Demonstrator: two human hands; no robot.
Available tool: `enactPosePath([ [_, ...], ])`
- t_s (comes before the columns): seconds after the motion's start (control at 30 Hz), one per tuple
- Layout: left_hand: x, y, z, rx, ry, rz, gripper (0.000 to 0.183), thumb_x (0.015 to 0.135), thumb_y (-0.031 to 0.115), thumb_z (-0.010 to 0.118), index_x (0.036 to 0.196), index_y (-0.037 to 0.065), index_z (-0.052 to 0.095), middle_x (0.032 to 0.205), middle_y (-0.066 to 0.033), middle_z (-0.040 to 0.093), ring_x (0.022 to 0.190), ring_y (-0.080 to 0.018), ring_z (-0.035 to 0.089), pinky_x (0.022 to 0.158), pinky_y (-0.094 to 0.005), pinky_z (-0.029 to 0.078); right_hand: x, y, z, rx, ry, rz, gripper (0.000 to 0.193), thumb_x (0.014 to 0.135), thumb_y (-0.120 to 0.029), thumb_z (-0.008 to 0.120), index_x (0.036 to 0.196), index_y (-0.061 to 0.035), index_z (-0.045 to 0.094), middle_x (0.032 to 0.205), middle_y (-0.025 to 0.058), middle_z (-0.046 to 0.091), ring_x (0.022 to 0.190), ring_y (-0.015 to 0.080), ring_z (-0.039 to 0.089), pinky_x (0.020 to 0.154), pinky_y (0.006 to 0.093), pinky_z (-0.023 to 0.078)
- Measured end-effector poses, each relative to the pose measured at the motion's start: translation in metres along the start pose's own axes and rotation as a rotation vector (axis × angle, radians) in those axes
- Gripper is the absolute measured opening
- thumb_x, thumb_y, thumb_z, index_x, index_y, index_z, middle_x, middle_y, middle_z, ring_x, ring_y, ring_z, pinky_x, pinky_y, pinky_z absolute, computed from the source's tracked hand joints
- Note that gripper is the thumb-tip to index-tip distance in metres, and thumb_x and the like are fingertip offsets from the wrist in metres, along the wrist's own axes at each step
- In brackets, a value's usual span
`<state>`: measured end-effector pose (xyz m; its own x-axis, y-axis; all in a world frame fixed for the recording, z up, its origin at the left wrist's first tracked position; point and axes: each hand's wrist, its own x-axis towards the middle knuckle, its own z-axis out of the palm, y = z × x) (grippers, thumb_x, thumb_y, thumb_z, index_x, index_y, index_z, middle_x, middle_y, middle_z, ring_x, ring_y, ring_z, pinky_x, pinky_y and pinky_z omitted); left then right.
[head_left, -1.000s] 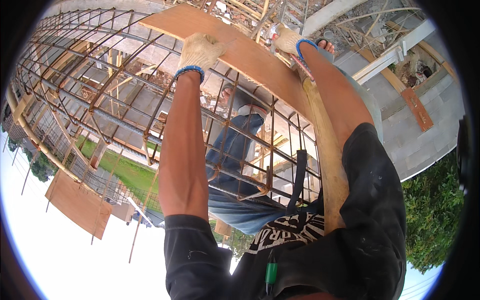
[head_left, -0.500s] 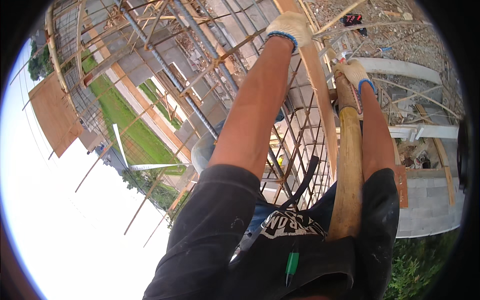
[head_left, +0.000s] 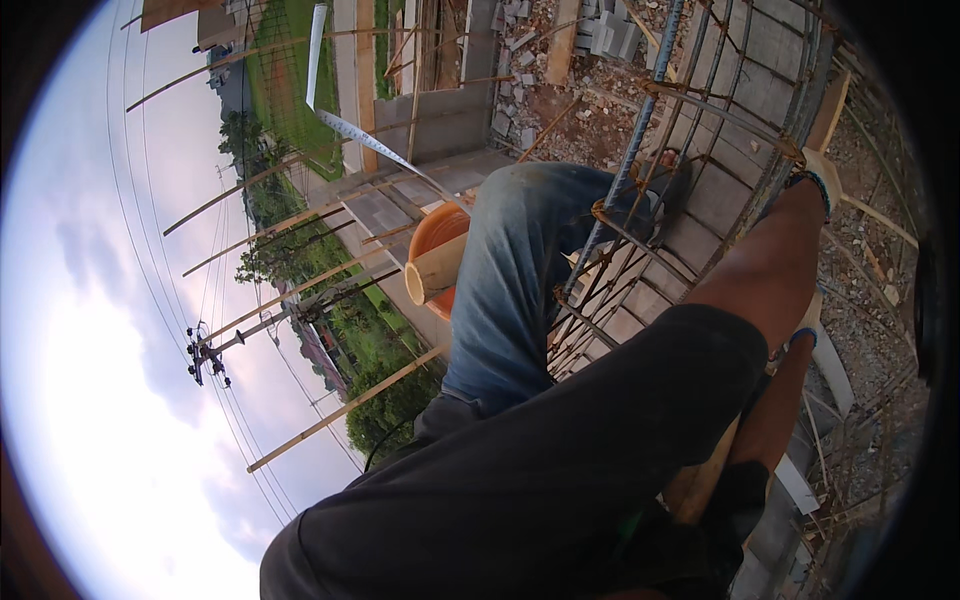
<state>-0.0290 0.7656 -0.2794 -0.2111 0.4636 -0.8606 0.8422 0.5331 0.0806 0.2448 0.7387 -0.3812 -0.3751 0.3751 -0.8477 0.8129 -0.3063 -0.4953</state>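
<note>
Near the right edge, my left hand point(head_left: 822, 172), in an off-white work glove with a blue cuff, is closed at the lower end of a wooden plank point(head_left: 829, 112); its fingers are only partly visible. Just below it, my right hand point(head_left: 810, 312), gloved alike, is mostly hidden behind my left forearm, so its fingers and anything in them cannot be made out. A thick bamboo pole point(head_left: 703, 482) shows between my arms, close to my body. Beside my hands runs a cage of tied steel rebar point(head_left: 628, 150).
My bent knee in jeans point(head_left: 515, 275) is by the rebar. Left of it are an orange bucket point(head_left: 437, 228), a cut bamboo end point(head_left: 432, 276) and a white strip point(head_left: 360, 137). Several thin sticks point(head_left: 340, 412) jut outward over a drop. Rubble point(head_left: 560, 115) lies below.
My view has swung left, so both arms now appear farther right and lower. The orange bucket and my knee have come into sight; my right hand has become mostly hidden.
</note>
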Motion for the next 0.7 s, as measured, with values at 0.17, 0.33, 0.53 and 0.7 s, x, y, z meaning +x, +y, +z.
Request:
enactPosePath([
  [0.17, -0.007, -0.002, 0.004, 0.051, 0.020, 0.062, 0.039, 0.097, 0.024, 0.074, 0.136, 0.018, 0.074, 0.134, -0.0068, 0.071, 0.119, -0.0288, 0.069, 0.086, -0.0523, 0.053, -0.034, -0.038, -0.002, -0.137, 0.092, 0.185, 0.061, 0.097, -0.045, 0.069, 0.131, 0.0057, 0.069, 0.107, 0.0106, 0.074, 0.098, 0.0194, 0.068, 0.088, 0.0347, 0.052],
  [0.33, -0.008, 0.000, -0.010, 0.008, -0.006, 0.104, 0.038, 0.096, 0.023, 0.074, 0.134, 0.016, 0.075, 0.130, -0.0072, 0.073, 0.118, -0.0282, 0.070, 0.087, -0.0512, 0.054, -0.010, -0.002, -0.003, -0.028, 0.190, 0.110, 0.061, 0.098, -0.045, 0.067, 0.131, 0.0055, 0.069, 0.105, 0.0112, 0.074, 0.091, 0.0193, 0.068, 0.083, 0.0348, 0.053],
  [0.53, -0.043, 0.002, -0.012, -0.024, 0.090, 0.047, 0.032, 0.091, 0.018, 0.076, 0.122, 0.013, 0.080, 0.114, -0.0101, 0.079, 0.103, -0.0296, 0.077, 0.077, -0.0487, 0.064, -0.023, -0.006, 0.004, 0.300, -0.015, 0.172, 0.027, 0.097, -0.025, 0.066, 0.099, 0.0017, 0.066, 0.081, 0.0059, 0.064, 0.063, 0.0153, 0.058, 0.056, 0.0345, 0.047],
  [0.7, -0.079, -0.032, -0.024, 0.011, 0.257, 0.169, 0.034, 0.085, 0.026, 0.071, 0.109, 0.002, 0.079, 0.110, -0.0228, 0.076, 0.106, -0.0394, 0.074, 0.091, -0.0459, 0.062, -0.010, -0.033, 0.023, 0.240, -0.001, 0.084, 0.030, 0.097, -0.026, 0.062, 0.099, 0.0031, 0.065, 0.077, 0.0088, 0.064, 0.057, 0.0188, 0.059, 0.055, 0.0369, 0.051],
])
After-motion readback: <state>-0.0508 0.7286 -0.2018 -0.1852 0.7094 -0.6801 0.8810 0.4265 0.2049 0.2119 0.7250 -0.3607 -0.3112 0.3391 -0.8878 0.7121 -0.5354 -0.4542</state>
